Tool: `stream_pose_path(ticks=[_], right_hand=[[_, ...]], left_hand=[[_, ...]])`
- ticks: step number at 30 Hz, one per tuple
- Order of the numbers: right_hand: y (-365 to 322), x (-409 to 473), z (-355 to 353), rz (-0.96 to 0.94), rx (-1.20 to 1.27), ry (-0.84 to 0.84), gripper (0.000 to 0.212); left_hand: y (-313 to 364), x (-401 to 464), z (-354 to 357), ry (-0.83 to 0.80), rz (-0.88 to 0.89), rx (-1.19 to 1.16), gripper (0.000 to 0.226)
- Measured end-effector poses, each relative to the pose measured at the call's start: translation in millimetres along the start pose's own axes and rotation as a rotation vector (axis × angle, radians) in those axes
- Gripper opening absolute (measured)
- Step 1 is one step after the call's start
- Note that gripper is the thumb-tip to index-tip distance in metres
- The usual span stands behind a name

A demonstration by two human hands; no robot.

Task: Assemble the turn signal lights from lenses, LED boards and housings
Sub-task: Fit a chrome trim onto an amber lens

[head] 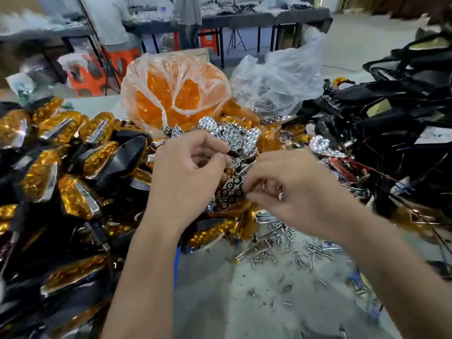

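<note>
A chrome reflector (pixel 230 192) with round black LED holes lies between my two hands at the centre. My right hand (pixel 291 189) pinches its right edge with curled fingers. My left hand (pixel 186 170) sits just left of it with fingers curled near its upper end; what they grip is hidden. Behind them lies a heap of loose chrome reflectors (pixel 234 135). A clear bag of orange lenses (pixel 171 94) stands farther back. Finished amber-and-black turn signals (pixel 73 172) are piled on the left.
Loose screws (pixel 281 245) are scattered on the grey table (pixel 232 302) in front. Black housings with wires (pixel 396 123) are heaped on the right. A crumpled clear bag (pixel 276 79) stands at the back, with benches and orange stools beyond.
</note>
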State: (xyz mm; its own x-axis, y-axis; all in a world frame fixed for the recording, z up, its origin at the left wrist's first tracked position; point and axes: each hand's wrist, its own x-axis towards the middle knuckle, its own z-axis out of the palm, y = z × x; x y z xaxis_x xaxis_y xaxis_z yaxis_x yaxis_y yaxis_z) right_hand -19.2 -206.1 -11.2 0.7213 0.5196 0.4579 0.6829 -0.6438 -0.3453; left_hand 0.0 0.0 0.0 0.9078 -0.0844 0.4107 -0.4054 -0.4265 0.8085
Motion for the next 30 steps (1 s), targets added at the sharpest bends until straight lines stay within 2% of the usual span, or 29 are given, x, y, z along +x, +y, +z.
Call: stream_pose_path(ticks=[5,11,14,17,19,22,24,27,30], right_hand=[[-20.3,-17.8,32.4,0.059,-0.137,-0.096,0.026],[-11.1,-15.3,37.0,0.08,-0.277,-0.132,0.019],[-4.9,-13.6,26.5,0.099,-0.129,-0.048,0.01],[9.5,-11.1,4.8,0.227,0.13,0.064,0.009],[21.1,-7.3,-10.0,0.278,0.23,0.064,0.006],[33.3,0.5,-26.3,0.312,0.322,-0.025,0.007],[38.5,3.9,-33.0,0.325,0.298,-0.031,0.008],[39.8,4.3,-34.5,0.355,0.239,0.065,0.011],[40.3,2.7,-29.6,0.436,-0.006,0.061,0.035]], left_hand=[[0.4,-1.0,18.5,0.021,-0.033,-0.057,0.016],[1.1,-6.3,35.4,0.078,-0.069,-0.065,0.013],[1.2,-8.0,37.4,0.074,0.007,-0.036,0.012],[2.2,-9.2,38.3,0.02,0.109,0.031,0.019],[2.7,-9.1,38.4,-0.029,0.162,0.074,0.02],[0.8,-7.7,39.9,-0.049,0.205,0.117,0.013],[-2.5,-6.0,42.3,-0.012,0.204,0.179,0.014],[-6.7,-4.1,44.8,0.036,0.157,0.267,0.017],[-7.2,-6.2,43.6,0.162,0.113,0.242,0.021]])
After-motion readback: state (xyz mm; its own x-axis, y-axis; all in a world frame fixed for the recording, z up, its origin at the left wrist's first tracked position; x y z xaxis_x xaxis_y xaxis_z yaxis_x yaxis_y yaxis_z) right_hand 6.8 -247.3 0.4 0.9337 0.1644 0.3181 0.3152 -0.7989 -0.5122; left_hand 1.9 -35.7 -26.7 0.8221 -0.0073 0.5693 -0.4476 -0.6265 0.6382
